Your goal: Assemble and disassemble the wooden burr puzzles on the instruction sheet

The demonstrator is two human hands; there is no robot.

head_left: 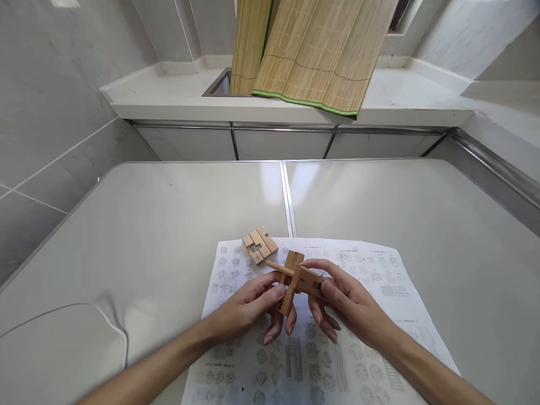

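Several wooden puzzle pieces are joined crosswise between my hands, above a printed sheet (248, 337). My left hand (264, 306) is closed on a flat wooden puzzle piece (294, 259) marked with a number; its thumb presses near the lower end. My right hand (346, 298) pinches a notched wooden puzzle piece (310, 281) between thumb and fingers. A slim wooden rod (278, 268) sticks out of the joint to the left. Beyond my left hand, other wooden puzzle pieces (264, 247) lie side by side at the sheet's upper left edge.
The sheet lies on a pale table (147, 225) with a seam (288, 197) down its middle. A white cable (107, 320) runs along the left. Past the table's far edge is a white counter (169, 109) with a bamboo mat (312, 62) draped over a sink (219, 84).
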